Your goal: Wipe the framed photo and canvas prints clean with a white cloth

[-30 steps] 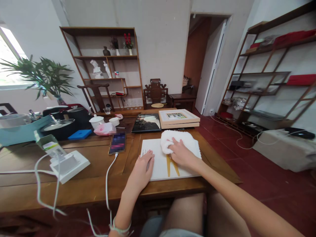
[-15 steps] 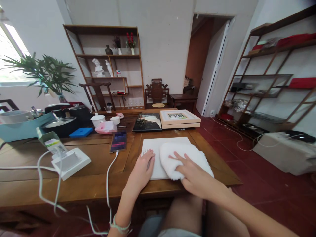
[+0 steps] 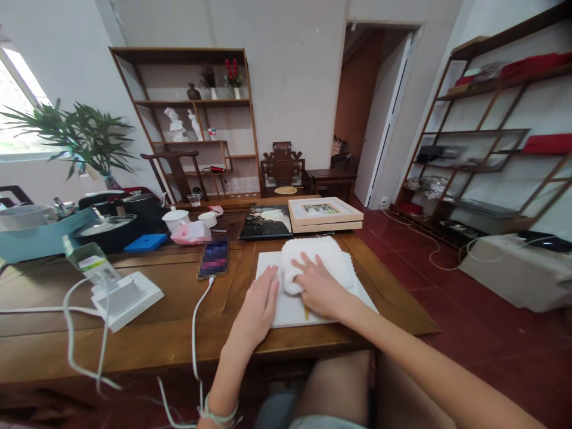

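A white board (image 3: 363, 298) with a yellow mark lies flat at the near edge of the wooden table (image 3: 147, 333). My left hand (image 3: 258, 304) rests flat on the board's left side, fingers stretched out. My right hand (image 3: 315, 285) presses a fluffy white cloth (image 3: 319, 255) onto the far half of the board, fingers spread over the cloth.
Beyond the board lie a dark picture (image 3: 266, 222) and a light framed picture (image 3: 322, 213). A phone (image 3: 213, 257) with a white cable, a white box (image 3: 126, 298), pots (image 3: 107, 229) and a teapot (image 3: 174, 218) stand to the left. Shelves line the walls.
My right hand slid the cloth from the far part of the board to its near right corner, then back up toward the far middle. The left hand stayed put.
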Demonstrator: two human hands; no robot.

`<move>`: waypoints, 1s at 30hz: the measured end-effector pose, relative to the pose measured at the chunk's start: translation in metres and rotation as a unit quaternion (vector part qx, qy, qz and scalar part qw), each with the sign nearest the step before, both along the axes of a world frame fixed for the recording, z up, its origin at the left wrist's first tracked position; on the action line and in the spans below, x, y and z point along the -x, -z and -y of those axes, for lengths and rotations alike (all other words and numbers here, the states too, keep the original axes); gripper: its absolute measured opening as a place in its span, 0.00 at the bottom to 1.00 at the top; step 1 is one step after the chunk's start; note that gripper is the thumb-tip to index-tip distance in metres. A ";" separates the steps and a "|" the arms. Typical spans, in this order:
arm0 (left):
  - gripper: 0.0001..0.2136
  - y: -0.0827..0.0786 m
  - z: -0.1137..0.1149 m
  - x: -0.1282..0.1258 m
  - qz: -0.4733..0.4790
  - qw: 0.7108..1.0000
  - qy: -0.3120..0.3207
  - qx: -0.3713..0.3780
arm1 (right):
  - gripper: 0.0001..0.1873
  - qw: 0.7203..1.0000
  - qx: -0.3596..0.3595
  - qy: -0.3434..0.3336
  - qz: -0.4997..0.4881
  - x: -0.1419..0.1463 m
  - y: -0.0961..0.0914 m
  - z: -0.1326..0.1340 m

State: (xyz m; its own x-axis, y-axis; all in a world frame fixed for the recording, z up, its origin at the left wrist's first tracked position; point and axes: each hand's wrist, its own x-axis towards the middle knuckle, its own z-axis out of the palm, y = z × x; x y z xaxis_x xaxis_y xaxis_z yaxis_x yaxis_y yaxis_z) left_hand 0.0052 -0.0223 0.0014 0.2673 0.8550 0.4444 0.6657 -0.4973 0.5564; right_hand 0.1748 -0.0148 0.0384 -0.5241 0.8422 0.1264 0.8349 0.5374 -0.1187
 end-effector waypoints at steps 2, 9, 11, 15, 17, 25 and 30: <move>0.20 0.001 0.000 0.001 0.014 1.000 0.001 -0.013 | 0.18 0.998 0.000 -0.067 -0.004 0.004 -0.002 0.026; 0.20 0.002 0.000 0.002 0.030 0.999 0.005 -0.011 | 0.22 0.983 0.068 -0.161 -0.048 -0.013 -0.014 0.080; 0.19 0.002 0.000 0.001 0.017 1.000 0.001 0.001 | 0.23 0.986 0.078 -0.136 -0.063 -0.021 -0.015 0.076; 0.19 -0.001 0.000 -0.001 -0.013 1.000 -0.007 0.019 | 0.22 0.994 0.058 -0.074 -0.062 -0.028 -0.012 0.052; 0.18 -0.002 -0.001 -0.001 -0.020 1.000 -0.010 0.015 | 0.23 0.997 0.043 -0.040 -0.051 -0.027 -0.009 0.037; 0.15 -0.001 -0.002 -0.001 -0.029 1.000 0.002 0.000 | 0.20 1.000 -0.006 0.007 0.009 0.014 -0.012 -0.033; 0.14 -0.007 -0.001 -0.001 -0.021 0.999 0.024 -0.006 | 0.17 0.997 0.009 -0.076 0.019 0.045 -0.020 -0.059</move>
